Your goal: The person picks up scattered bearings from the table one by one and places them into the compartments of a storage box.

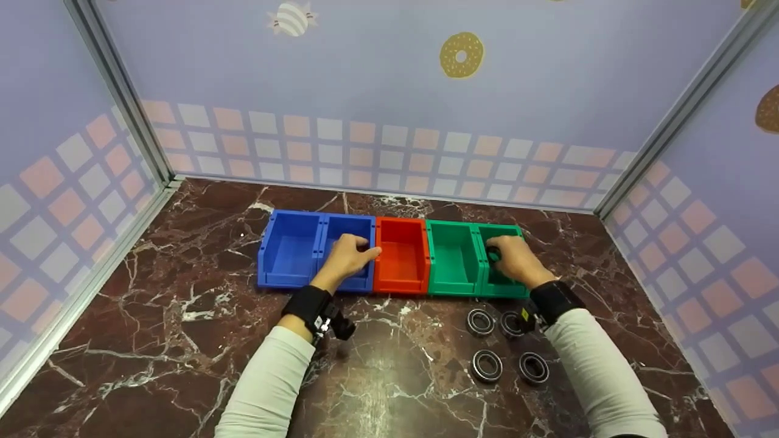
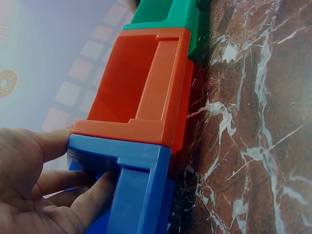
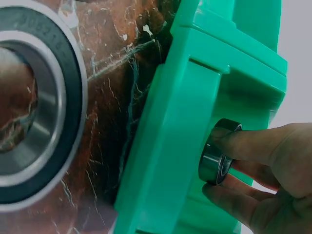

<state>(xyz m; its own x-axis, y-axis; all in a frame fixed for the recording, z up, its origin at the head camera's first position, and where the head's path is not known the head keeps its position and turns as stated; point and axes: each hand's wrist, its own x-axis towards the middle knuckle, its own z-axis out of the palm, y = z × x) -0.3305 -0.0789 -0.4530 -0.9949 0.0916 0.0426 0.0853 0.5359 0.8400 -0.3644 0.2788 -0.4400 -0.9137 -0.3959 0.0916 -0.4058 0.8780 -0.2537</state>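
Note:
My right hand (image 1: 516,258) pinches a ball bearing (image 3: 214,158) between thumb and fingers, tilted on edge inside the far-right green bin (image 1: 504,291). The right wrist view shows thumb and fingers on opposite sides of the bearing. My left hand (image 1: 350,258) is at the second blue bin (image 1: 350,222), beside the red bin (image 1: 400,286). In the left wrist view its thumb rests at the seam between blue and red, and its curled fingers reach inside the blue bin, gripping that side wall. Part of the blue bin's interior is hidden by the hand.
Several bearings (image 1: 487,365) lie flat on the dark marbled table (image 1: 243,365), in front of the green bins. Another blue bin (image 1: 289,277) ends the row at left; a second green bin (image 1: 453,289) adjoins the red one. A patterned wall (image 1: 389,91) stands behind.

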